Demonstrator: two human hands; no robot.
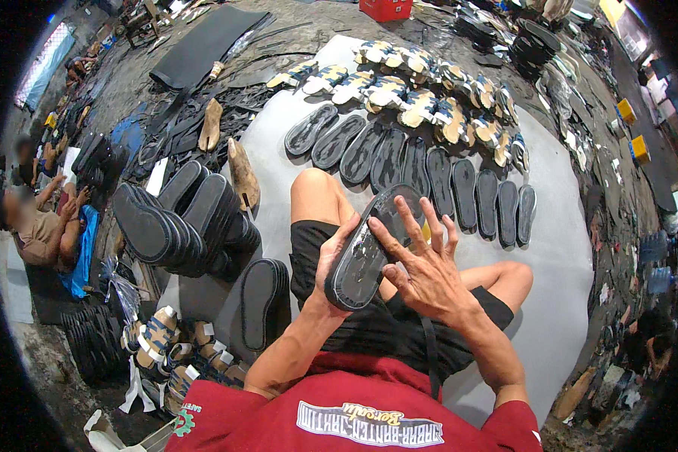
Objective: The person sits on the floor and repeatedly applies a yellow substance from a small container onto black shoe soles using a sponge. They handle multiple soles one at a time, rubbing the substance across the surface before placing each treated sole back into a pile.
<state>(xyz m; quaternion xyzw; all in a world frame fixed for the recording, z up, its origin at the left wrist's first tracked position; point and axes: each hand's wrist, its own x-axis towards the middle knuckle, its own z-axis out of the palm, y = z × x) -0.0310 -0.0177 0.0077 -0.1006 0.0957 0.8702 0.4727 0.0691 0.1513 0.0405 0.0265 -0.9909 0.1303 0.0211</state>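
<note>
Both hands met at one dark sole above the person's lap. The left hand (pixel 328 260) grasped the sole (pixel 358 264) along its outer side, thumb bent over the upper face and palm beneath the edge. The right hand (pixel 429 267) was spread wide, gripping nothing, its fingertips laid on or just over the same face; exact contact beneath them could not be told.

The sole was long, round-ended and tilted, its black surface shiny in patches, with a stitched-looking rim. Beyond it, a slanting row of similar soles (pixel 439 181) lay on a smooth pale sheet (pixel 557 294), their faces streaked and glossy. Sandals (pixel 422 105) with tan footbeds and camouflage straps crowded behind.

At the left, thick stacks of matte soles (pixel 147 226) rose near a worn wooden last (pixel 242 173). A narrow gap separated the row from the left knee; past the right knee, the sheet stretched to its curving edge.
</note>
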